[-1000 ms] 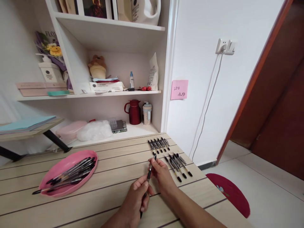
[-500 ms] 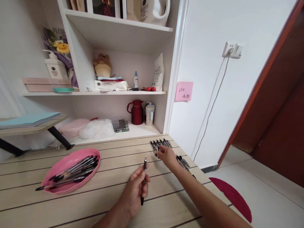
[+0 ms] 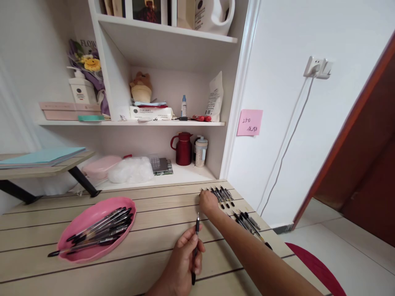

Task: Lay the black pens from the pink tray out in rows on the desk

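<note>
The person's left hand (image 3: 189,253) is held low over a pale wooden tabletop with dark stripes (image 3: 154,222), palm turned inward and fingers curled. Its thumb and fingers close firmly around a slim black pen with a silvery pointed tip (image 3: 197,225); the pen stands nearly upright, tip up, and its black lower end sticks out beneath the hand.

The right arm stretches forward from the lower right corner, wrist bent slightly, with the right hand (image 3: 208,201) knuckles up at the left end of a far row of dark, clear-barrelled pens (image 3: 222,198). The back of that hand hides its fingertips, so how far they are open, and whether they grip a pen, cannot be told. It also covers the leftmost pens.

The right forearm crosses in front of a nearer group of similar pens (image 3: 248,222), masking some lower ends. To the left, an oval pink dish with a wavy rim (image 3: 92,207) holds a jumbled pile of black-and-clear pens (image 3: 103,228), too overlapped to count; one pokes out over the rim. Both forearms are cut off by the bottom edge.
</note>
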`<state>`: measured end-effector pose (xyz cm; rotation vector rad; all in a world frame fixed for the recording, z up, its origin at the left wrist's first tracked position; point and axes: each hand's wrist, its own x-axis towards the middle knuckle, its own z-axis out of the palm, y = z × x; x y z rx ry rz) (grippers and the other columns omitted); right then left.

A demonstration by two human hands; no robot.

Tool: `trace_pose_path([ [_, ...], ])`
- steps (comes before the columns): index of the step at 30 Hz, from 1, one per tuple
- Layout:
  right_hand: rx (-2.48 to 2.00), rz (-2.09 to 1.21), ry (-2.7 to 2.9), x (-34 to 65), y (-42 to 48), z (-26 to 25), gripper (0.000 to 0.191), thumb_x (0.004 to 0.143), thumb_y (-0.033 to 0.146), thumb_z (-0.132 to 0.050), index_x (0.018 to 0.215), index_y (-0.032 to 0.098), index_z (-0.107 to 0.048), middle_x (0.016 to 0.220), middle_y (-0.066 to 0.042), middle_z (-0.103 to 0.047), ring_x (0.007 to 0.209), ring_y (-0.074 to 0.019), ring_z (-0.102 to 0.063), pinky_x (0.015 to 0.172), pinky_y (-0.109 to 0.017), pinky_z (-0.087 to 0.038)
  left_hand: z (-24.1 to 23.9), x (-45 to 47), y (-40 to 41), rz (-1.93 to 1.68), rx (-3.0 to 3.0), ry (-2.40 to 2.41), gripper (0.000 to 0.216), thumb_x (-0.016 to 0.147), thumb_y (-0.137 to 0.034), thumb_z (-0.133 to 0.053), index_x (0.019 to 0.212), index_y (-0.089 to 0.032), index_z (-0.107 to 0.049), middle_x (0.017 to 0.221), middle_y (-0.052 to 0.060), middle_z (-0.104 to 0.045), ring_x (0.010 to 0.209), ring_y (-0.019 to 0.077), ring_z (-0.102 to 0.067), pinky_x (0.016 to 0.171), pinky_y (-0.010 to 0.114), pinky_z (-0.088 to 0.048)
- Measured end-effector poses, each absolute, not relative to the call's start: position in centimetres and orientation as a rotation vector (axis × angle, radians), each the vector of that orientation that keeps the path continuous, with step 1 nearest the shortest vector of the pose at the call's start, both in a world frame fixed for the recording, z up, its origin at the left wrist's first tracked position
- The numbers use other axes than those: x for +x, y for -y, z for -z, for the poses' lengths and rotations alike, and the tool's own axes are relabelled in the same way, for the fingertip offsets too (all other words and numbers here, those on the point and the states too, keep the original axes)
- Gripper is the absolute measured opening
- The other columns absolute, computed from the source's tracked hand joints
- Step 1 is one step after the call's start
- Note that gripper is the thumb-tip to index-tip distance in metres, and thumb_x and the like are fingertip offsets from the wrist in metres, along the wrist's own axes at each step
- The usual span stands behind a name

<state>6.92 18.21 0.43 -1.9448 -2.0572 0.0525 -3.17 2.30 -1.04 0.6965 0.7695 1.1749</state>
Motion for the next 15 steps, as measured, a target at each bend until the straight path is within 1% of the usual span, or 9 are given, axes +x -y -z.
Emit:
trace_pose_path([
  [6,-1.976,-0.018,2.093,7.4,-18.3,-0.5,0.025,0.075,0.012,-0.046,0.095,0.007,-0.059,0.096,-0.021,-0.060,0.088,-0.0219,-0.060,0.075,-0.029,-0.041,1.4,-3.2,-2.5,-1.162,0.705,-0.755,0.035,0.076,-0.030,-0.052,0.109,-0.019,-0.048,0.064,-0.003,-0.050,0.037,0.0015,-0.031,0.034,0.016,-0.017],
  [11,-2.010,-0.014,2.053,8.8,-18.1,-0.8,0.026,0.081,0.021,-0.039,0.092,0.011,-0.060,0.095,-0.018,-0.062,0.088,-0.0218,-0.059,0.073,-0.029,-0.041,1.5,-3.2,-2.5,-1.166,0.695,-0.732,0.034,0.077,-0.031,-0.051,0.108,-0.018,-0.049,0.064,-0.002,-0.050,0.037,0.0018,-0.032,0.035,0.016,-0.017],
  [15,-2.017,-0.026,2.040,9.0,-17.9,-0.4,0.027,0.079,0.028,-0.042,0.089,0.011,-0.061,0.094,-0.017,-0.063,0.088,-0.0239,-0.059,0.072,-0.031,-0.040,1.5,-3.1,-2.5,-1.173,0.684,-0.735,0.034,0.077,-0.031,-0.052,0.108,-0.018,-0.049,0.064,-0.002,-0.050,0.037,0.0017,-0.032,0.035,0.016,-0.018],
])
